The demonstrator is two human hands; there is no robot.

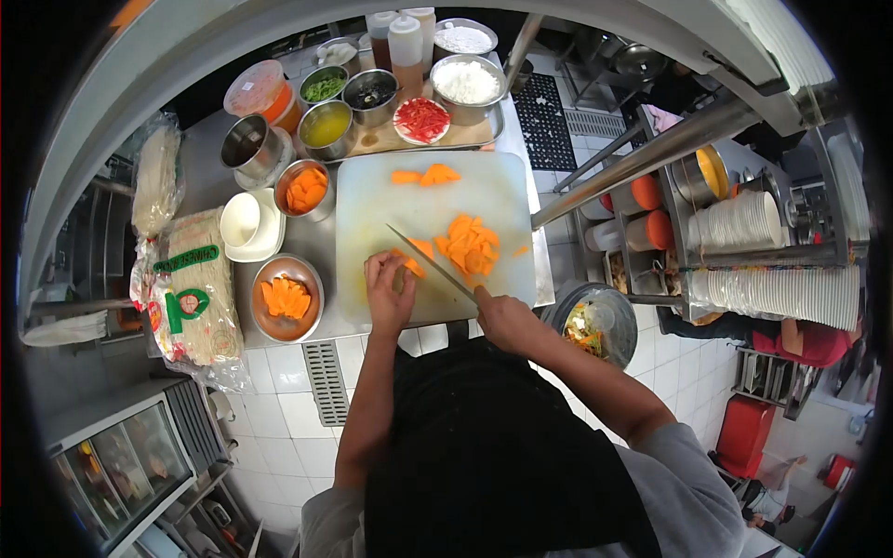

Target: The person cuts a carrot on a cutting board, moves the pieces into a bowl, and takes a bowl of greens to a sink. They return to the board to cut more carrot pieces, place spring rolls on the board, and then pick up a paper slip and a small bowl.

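Observation:
My right hand (pixel 510 318) is wrapped round the handle of a kitchen knife (pixel 433 261), its long blade slanting up and left over a white cutting board (pixel 372 200). Curled fingers of my left hand (pixel 389 290) press on a piece of carrot (pixel 412 268), just left of the blade. Another bit of carrot (pixel 423 246) lies against the blade's far side. Right of the knife is a pile of carrot slices (pixel 467 242), and a few carrot pieces (pixel 437 174) rest near the board's far edge.
Left of the board stand metal bowls of cut carrot (pixel 286 296) and white bowls (pixel 244 223), beside bagged noodles (pixel 197 279). Behind are a plate of red strips (pixel 421 121), white powder (pixel 467 84) and squeeze bottles (pixel 406 51). A scrap bin (pixel 621 321) sits below right.

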